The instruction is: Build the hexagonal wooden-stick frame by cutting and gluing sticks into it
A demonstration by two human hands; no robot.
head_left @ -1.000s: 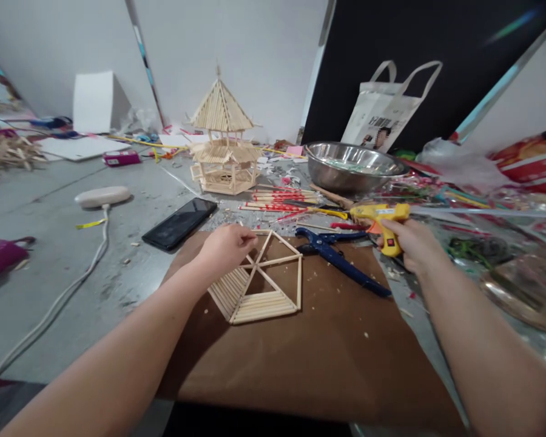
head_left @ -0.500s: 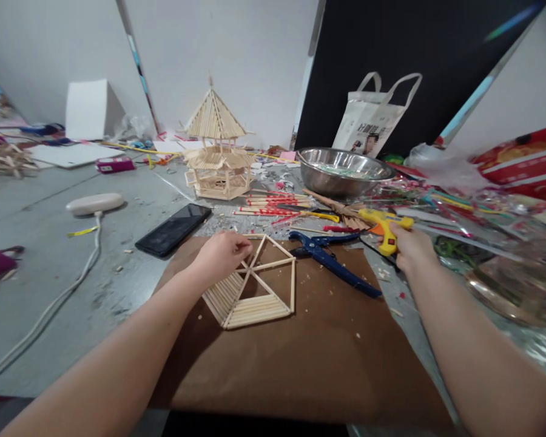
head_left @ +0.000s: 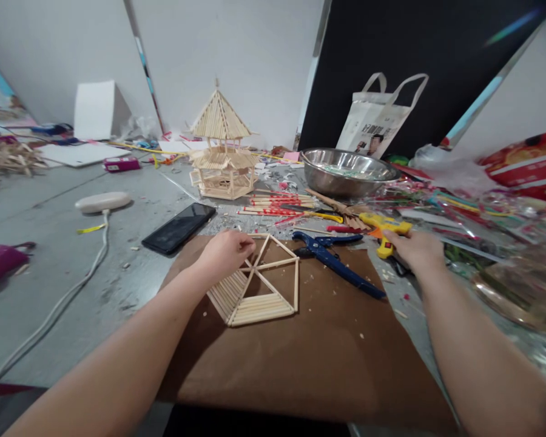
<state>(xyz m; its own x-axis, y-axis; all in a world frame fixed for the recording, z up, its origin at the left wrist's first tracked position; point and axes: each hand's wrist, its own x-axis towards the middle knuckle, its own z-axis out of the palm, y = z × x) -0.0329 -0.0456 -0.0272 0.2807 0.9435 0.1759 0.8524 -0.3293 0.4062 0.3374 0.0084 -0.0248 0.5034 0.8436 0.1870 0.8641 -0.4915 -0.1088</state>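
Note:
A hexagonal frame of thin wooden sticks (head_left: 264,308) lies on brown paper (head_left: 327,370), with two of its triangular sections filled by sticks side by side. Over its upper left part is my left hand (head_left: 230,252), fingers pinched together; whatever they hold is hidden. Out to the right, my right hand (head_left: 421,252) is on a yellow hot glue gun (head_left: 384,226), its thumb against the gun's body and the other fingers partly hidden. Blue-handled cutters (head_left: 334,264) rest on the paper between the frame and the glue gun.
A stick-built pavilion (head_left: 222,142) stands behind the frame. Around it are a black phone (head_left: 179,229), red-marked sticks (head_left: 277,205), a steel bowl (head_left: 346,176) and a white bag (head_left: 375,118). At left is a white power device (head_left: 104,202) with a cable. Plastic-wrapped clutter fills the right.
The view has shifted slightly, moving most things a little rightward. The glue gun's rear end has dropped slightly, with my right hand still at it. My left hand stays over the frame.

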